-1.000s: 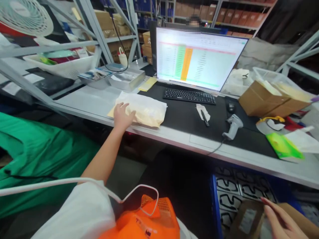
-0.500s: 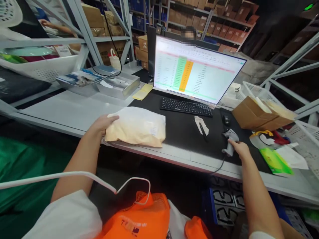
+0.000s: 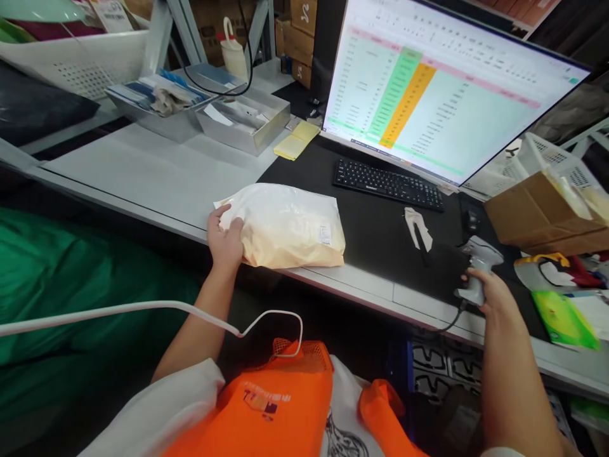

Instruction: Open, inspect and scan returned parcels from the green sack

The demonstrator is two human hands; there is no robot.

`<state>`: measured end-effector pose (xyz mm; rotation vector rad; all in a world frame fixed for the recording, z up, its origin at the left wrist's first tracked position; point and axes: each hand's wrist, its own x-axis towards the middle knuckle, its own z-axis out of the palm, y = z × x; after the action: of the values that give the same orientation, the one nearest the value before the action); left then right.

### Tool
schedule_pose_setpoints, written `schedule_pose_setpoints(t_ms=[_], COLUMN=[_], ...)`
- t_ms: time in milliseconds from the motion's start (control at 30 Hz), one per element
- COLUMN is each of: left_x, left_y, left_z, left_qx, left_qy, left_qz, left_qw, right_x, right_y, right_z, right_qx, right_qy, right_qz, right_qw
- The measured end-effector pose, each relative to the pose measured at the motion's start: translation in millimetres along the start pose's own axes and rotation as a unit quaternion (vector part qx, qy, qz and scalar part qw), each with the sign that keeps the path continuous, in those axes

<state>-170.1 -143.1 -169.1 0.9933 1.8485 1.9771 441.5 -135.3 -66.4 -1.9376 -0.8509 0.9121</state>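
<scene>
A white-to-cream plastic mailing bag (image 3: 290, 225) with a small printed label lies at the front edge of the desk. My left hand (image 3: 226, 238) grips its left end, thumb on top and part of the fingers hidden by the bag. At the right, my right hand (image 3: 492, 292) is wrapped around the handle of a grey barcode scanner (image 3: 480, 257), whose cable hangs over the desk edge. A dark pen-like tool (image 3: 424, 254) and a torn white paper piece (image 3: 419, 228) lie on the black mat between bag and scanner.
Behind the bag stand a keyboard (image 3: 387, 184) and a monitor (image 3: 442, 89) showing a spreadsheet. Metal trays (image 3: 247, 120) sit back left, near yellow paper (image 3: 297, 139). A mouse (image 3: 471, 221), cardboard box (image 3: 542, 212) and green packet (image 3: 564, 320) are on the right. A white wire (image 3: 157, 306) crosses in front.
My view has shifted closer to the desk and tilted down. My left hand has wrapped further over the bag's end. The scanner stays in my right hand and its head now points more to the right.
</scene>
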Motion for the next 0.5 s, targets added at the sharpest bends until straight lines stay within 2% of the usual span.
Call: schedule_pose_setpoints(t_ms=[67,133,200,267,367,500], left_x=[-2.0,-4.1,-5.6,-6.3,-7.0,-8.2], left_y=[0.7,1.6,2.5,3.2,3.9,5.0], left_z=[-1.1,-2.5,-3.1,-2.7,-0.8,0.9], left_qx=[0.019,0.036,0.047,0.049,0.047,0.054], left_qy=[-0.004,-0.010,-0.008,-0.003,0.003,0.006], left_qz=[0.022,0.031,0.035,0.037,0.041,0.043], left_qw=[1.000,0.999,0.998,0.998,0.998,0.998], right_x=[-21.3,-48.6,-79.4,-108.8,-139.7,-152.9], right_y=[-12.3,-29.0,-50.1,-73.5,-105.4,-130.8], right_z=[-1.5,3.1,18.1,42.4,83.3,118.4], right_qx=[0.041,0.044,-0.031,-0.143,-0.232,-0.277], right_qy=[-0.065,-0.168,-0.285,-0.366,-0.408,-0.386], right_qz=[-0.031,-0.064,-0.087,-0.108,-0.144,-0.162], right_qw=[0.997,0.983,0.954,0.913,0.871,0.865])
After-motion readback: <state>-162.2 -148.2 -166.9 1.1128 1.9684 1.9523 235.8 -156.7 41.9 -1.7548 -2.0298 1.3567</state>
